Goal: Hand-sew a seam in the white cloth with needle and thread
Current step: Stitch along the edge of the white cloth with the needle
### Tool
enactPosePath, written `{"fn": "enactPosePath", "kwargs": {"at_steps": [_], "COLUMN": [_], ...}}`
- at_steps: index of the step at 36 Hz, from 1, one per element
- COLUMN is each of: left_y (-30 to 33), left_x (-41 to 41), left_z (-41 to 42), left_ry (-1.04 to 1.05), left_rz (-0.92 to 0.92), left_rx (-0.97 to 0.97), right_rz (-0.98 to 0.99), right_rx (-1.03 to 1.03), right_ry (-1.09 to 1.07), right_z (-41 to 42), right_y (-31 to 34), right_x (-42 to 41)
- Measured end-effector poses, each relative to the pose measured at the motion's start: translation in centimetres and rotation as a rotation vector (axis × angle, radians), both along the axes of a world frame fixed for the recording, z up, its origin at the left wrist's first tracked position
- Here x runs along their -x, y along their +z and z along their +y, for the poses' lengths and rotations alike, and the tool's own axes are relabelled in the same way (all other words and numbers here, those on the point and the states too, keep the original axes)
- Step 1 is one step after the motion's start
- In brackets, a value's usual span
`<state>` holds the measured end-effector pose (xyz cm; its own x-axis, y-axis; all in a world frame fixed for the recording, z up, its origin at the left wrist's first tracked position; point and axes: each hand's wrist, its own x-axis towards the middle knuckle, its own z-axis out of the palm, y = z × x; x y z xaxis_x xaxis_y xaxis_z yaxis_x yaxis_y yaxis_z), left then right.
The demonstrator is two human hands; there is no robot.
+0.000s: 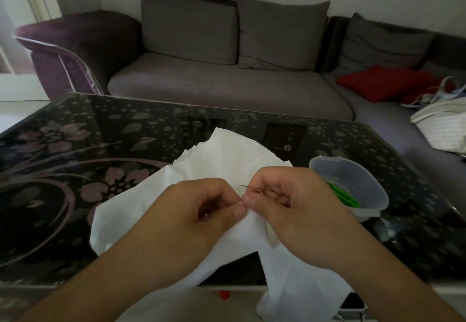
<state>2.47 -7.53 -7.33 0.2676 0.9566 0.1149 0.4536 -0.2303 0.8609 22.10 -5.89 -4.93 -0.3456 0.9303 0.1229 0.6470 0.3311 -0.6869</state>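
Observation:
The white cloth (pixel 227 155) lies crumpled on the dark glass table (pixel 75 145) and hangs over its near edge. My left hand (pixel 201 210) pinches a fold of the cloth between thumb and curled fingers. Right beside it, my right hand (pixel 290 200) pinches the same fold with its thumb and holds a thin needle (pixel 248 187) between its fingers. The needle's tip points left, just above the cloth. No thread shows against the cloth.
A clear plastic tub (pixel 353 173) with green-handled scissors (pixel 344 194) inside stands just right of my right hand. Behind the table is a grey sofa (pixel 227 79) with a red cushion (pixel 383 82) and a white striped cloth (pixel 443 130) at the right.

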Motion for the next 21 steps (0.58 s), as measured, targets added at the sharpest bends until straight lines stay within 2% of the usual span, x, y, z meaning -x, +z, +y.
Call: {"fn": "enactPosePath", "kwargs": {"at_steps": [7,11,21], "left_y": [0.2,0.4,1.5], "left_x": [-0.2,-0.1,0.1], "left_z": [0.0,-0.2,0.1], "left_ry": [0.051,0.061,0.001], "left_rz": [0.018,-0.037,-0.166], "left_rx": [0.023,0.032,0.119], "right_rz": [-0.017,0.076,0.124], "right_rx": [0.042,0.131,0.14], "right_ry": [-0.02,0.018,-0.035], "right_z": [0.2,0.1,0.4], "right_y": [0.4,0.7,1.6], "right_x": [0.1,-0.1,-0.6]}}
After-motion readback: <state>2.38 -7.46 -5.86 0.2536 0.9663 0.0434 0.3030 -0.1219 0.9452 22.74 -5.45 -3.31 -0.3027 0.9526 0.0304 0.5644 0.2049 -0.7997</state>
